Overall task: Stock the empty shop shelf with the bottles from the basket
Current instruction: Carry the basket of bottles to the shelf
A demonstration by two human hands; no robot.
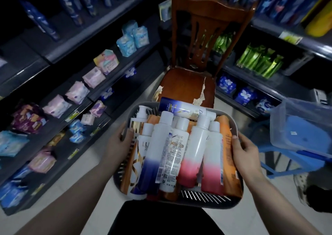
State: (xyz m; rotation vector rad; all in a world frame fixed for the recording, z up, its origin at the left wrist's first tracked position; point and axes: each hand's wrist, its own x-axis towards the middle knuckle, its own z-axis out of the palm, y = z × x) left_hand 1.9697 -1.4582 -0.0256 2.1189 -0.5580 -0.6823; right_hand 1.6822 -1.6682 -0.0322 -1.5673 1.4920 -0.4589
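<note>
Between left grip [116, 143], right grip [246, 152]: basket [206, 197]

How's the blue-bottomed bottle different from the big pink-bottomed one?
The blue-bottomed bottle fades white to blue, the big pink-bottomed bottle to pink. The blue lies left of the labelled white bottle, the pink right. Both have white caps and lie in the basket.

We've got the grey slotted basket [206, 198] packed full: bottles [197, 141] lying side by side, caps pointing away from us, and one blue-and-white bottle [181, 109] lying crosswise over them at the far end.
</note>
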